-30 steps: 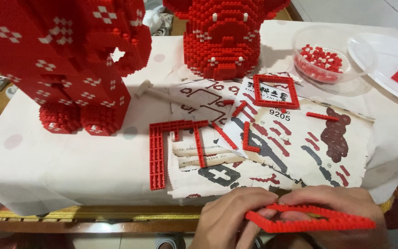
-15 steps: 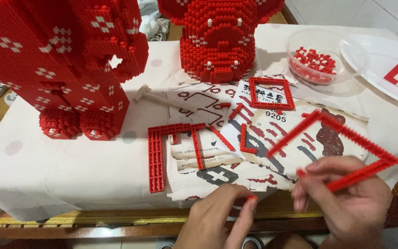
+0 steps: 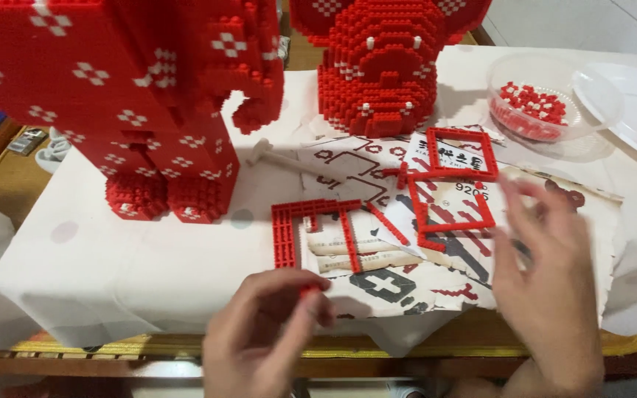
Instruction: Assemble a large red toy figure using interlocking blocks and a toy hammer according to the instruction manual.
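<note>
The large red brick frame [image 3: 451, 214] has left the right hand [image 3: 547, 287] and now lies on the instruction sheet [image 3: 554, 243] on the worktop; that hand hovers spread and empty (blurred), while the left hand [image 3: 274, 332] pinches a small red brick [image 3: 308, 290].

Your brick frames [image 3: 447, 180] lie on the instruction sheet [image 3: 407, 243]; the bowl [image 3: 547, 103] sits behind-right, the large figure [image 3: 123, 103] left.
</note>
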